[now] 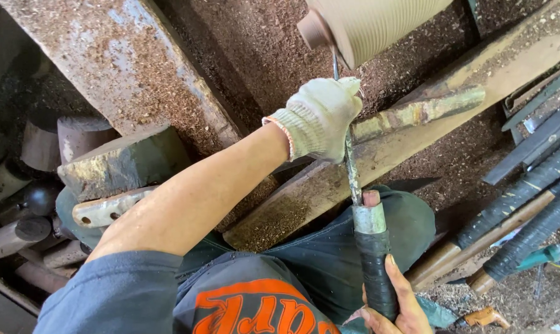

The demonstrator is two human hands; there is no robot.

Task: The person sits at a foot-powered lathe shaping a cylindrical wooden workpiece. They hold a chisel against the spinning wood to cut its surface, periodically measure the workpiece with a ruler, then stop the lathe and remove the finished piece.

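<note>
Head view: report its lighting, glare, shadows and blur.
Head view: soft even daylight; mild sheen on the long black-wrapped turning chisel's metal collar; the ribbed pale wooden cylinder looks smooth-streaked, possibly motion blur; the white-gloved left hand and bare right hand are sharp; the left corner is shadowed.

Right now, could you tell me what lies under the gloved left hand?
The gloved left hand grips the chisel's metal shaft and presses it onto the long wooden rest. The glove covers that stretch of shaft and the contact point with the rest.

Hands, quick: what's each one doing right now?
Left hand, in a white knit glove: closed around the long metal turning tool's shaft.
Right hand, bare: closed around the tool's black-wrapped handle.
</note>
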